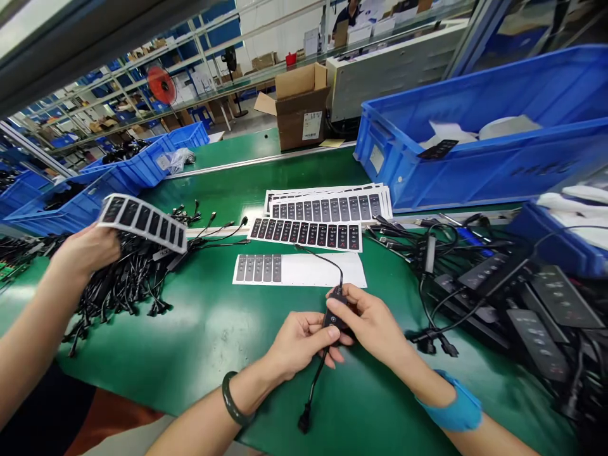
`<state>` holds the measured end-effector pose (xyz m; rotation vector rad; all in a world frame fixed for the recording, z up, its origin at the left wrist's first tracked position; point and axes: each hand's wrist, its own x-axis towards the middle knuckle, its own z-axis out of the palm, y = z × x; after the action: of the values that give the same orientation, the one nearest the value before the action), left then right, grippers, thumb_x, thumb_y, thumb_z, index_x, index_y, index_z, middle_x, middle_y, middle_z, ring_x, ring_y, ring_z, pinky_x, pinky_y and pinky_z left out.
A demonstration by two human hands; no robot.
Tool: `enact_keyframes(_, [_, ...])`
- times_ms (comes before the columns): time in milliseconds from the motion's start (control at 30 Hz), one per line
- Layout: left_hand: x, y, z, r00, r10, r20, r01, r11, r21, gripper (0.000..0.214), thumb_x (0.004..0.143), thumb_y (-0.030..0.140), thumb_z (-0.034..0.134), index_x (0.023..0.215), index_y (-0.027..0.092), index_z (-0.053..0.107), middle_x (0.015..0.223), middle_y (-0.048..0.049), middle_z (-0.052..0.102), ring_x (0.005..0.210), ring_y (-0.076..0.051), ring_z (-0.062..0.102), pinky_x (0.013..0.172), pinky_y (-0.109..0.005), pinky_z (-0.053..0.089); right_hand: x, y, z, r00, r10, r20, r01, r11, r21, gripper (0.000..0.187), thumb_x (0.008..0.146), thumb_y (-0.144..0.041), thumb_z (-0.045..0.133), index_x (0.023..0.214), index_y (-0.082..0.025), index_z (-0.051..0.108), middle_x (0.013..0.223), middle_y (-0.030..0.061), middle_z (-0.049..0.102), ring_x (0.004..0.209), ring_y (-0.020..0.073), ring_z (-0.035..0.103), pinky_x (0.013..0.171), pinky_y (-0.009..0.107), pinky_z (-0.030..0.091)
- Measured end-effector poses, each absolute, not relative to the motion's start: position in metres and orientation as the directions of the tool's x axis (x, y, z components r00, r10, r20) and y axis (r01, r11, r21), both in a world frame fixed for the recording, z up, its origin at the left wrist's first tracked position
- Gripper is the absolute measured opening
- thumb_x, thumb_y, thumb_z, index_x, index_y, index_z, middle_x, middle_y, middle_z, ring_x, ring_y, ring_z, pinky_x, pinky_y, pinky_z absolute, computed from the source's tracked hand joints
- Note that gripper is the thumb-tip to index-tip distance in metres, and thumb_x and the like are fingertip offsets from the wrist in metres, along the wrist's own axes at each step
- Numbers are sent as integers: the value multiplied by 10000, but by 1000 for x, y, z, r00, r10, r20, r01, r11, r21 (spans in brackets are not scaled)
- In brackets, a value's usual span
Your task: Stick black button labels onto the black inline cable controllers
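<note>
Between my two hands is a small black inline controller (pixel 334 316) with button marks on its face and a cable running out of each end. My left hand (pixel 304 342), below a dark bangle, grips its lower end with the thumb on top. My right hand (pixel 368 316), with a blue band at the wrist, pinches the upper end, thumb pressed on the face. The lower cable ends in a black connector (pixel 304 421) hanging over the green table. Just beyond lies a white label sheet (pixel 323 270) with several grey labels left at its left side.
Further label sheets (pixel 327 206) lie behind. Black controllers with cables (pixel 475 285) pile up at right, before a large blue bin (pixel 484 164). At left, a co-worker's hand (pixel 88 253) holds a label strip (pixel 142 221) over more cables (pixel 123 285). A cardboard box (pixel 299 117) stands at the back.
</note>
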<state>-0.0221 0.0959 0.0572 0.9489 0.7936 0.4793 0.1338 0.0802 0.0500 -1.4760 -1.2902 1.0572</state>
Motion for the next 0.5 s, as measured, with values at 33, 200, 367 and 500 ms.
enact_keyframes(33, [-22,96,56,625,676,-391,-19,513,858,498,689,537,765,848,75,671,774,-99,707,531,-91,606,480,-186,470,135,81,49,112,992,-50,246,-76,-966,354,844,-530,514,693,-212,544,575,-14,538,542,148,515,515,256,419])
enact_keyframes(200, [-21,97,50,593,685,-423,-46,553,832,603,660,595,759,963,90,629,745,-69,685,564,-121,648,497,-202,506,137,81,45,129,991,-17,280,-53,-958,455,896,-520,403,953,-164,681,669,30,653,614,184,598,597,289,476])
enact_keyframes(367, [-18,97,41,577,720,-386,-66,512,857,586,700,657,687,861,103,580,709,-51,655,528,-111,633,500,-220,526,129,76,39,119,989,86,386,33,-922,473,853,-418,501,1208,-132,630,674,13,661,560,171,594,539,269,470])
enact_keyframes(500, [-17,96,34,576,747,-331,-32,425,905,591,718,676,654,865,113,553,651,-25,627,469,-96,593,455,-203,490,120,73,38,141,976,164,439,87,-894,400,860,-376,490,1128,-128,653,648,12,645,530,160,583,521,256,466])
